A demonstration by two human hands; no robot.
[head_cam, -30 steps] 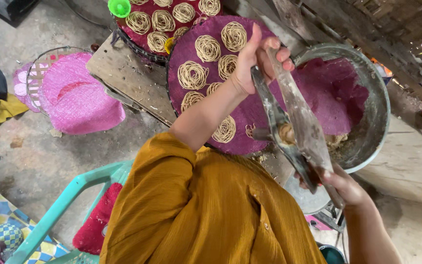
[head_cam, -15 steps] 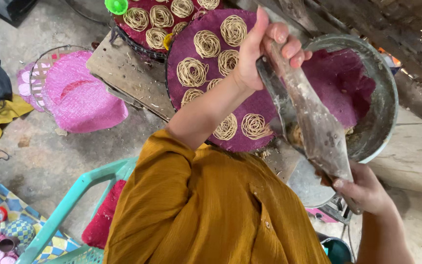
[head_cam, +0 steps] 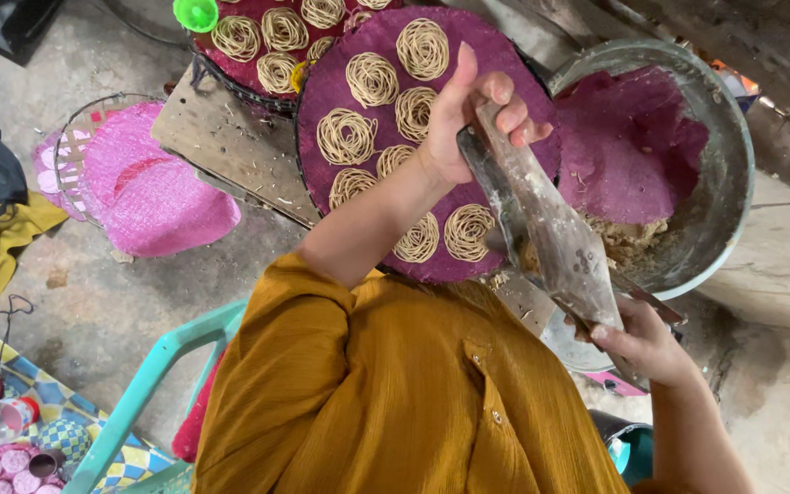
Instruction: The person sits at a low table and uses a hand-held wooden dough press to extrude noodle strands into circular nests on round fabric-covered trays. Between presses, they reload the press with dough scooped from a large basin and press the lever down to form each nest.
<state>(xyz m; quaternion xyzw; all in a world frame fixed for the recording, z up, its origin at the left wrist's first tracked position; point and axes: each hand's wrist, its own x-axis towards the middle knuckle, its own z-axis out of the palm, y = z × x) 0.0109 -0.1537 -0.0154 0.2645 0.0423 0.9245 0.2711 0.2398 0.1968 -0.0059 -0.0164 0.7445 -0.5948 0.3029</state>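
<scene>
Over the round purple mat [head_cam: 358, 37] of noodle coils [head_cam: 347, 135], my left hand [head_cam: 468, 114] is closed round the press [head_cam: 550, 233]'s upper end; rightward, near the metal basin [head_cam: 724, 183], my right hand [head_cam: 646, 343] clasps its lower handles; I judge it stiff, heavy, flour-slick; best held at both ends.

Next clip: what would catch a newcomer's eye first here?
Both hands clamp a long metal press at centre right, the left hand at its upper end and the right hand at its lower end. Behind it lies a round purple mat dotted with pale noodle coils. At right sits a large metal bowl lined with purple cloth, dough at its bottom.
</scene>
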